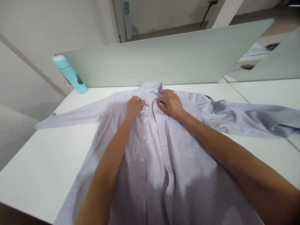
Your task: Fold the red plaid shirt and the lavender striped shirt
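Note:
A pale striped button-up shirt (187,150) lies face up with its collar at the far side and its sleeves spread to both sides. Its front hangs unbuttoned, and white buttons run down the left panel. My left hand (135,105) is closed on the left front edge just below the collar. Opposite it, my right hand (171,103) pinches the right front edge near the collar. Between the two hands the inside of the shirt and a small neck label show.
The shirt lies on a white table (53,159). A frosted glass divider (152,62) stands along the table's far edge. At the far left corner a turquoise cylindrical holder (72,76) leans by the divider. A water dispenser (127,22) stands in the background.

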A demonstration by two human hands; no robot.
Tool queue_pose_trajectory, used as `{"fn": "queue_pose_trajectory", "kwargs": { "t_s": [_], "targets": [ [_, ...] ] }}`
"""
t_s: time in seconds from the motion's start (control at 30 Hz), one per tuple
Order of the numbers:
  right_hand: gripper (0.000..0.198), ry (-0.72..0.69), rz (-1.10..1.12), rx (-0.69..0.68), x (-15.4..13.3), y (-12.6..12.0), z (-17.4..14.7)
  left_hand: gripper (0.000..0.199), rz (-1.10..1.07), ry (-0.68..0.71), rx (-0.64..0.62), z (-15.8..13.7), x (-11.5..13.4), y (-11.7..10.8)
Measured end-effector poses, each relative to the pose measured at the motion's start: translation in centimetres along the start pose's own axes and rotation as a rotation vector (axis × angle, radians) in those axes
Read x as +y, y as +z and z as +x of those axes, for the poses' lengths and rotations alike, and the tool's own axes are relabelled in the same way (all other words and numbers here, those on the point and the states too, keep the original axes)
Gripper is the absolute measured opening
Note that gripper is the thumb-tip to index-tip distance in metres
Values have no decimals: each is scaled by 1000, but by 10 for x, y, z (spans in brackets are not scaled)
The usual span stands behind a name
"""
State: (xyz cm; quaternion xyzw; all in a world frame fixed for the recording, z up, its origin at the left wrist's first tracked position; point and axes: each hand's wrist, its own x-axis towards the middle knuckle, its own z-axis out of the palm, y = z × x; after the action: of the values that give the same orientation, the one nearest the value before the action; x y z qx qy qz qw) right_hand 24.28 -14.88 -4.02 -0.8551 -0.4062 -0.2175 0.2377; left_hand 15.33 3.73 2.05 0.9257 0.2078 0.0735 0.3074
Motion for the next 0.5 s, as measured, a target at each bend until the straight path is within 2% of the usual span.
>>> {"fn": "queue_pose_trajectory", "kwargs": {
  "t_s": [0.1, 0.23, 0.37, 0.43, 0.5],
  "targets": [
    [34, -14, 5, -3, 0, -1, 0, 26, 34, 72, -16, 3, 1, 5],
    [35, -11, 5, -20, 2, -1, 0, 26, 167, 70, -6, 5, 0, 2],
    [34, -12, 21, -26, 5, 0, 0, 26, 336, 41, 65, -16, 3, -9],
    [34, -11, 27, -26, 6, 0, 2, 30, 333, 101, 5, -39, 7, -11],
    [34, 3, 37, -14, 8, -1, 5, 37, 291, 193, -133, -65, 13, -10]
  ]
}}
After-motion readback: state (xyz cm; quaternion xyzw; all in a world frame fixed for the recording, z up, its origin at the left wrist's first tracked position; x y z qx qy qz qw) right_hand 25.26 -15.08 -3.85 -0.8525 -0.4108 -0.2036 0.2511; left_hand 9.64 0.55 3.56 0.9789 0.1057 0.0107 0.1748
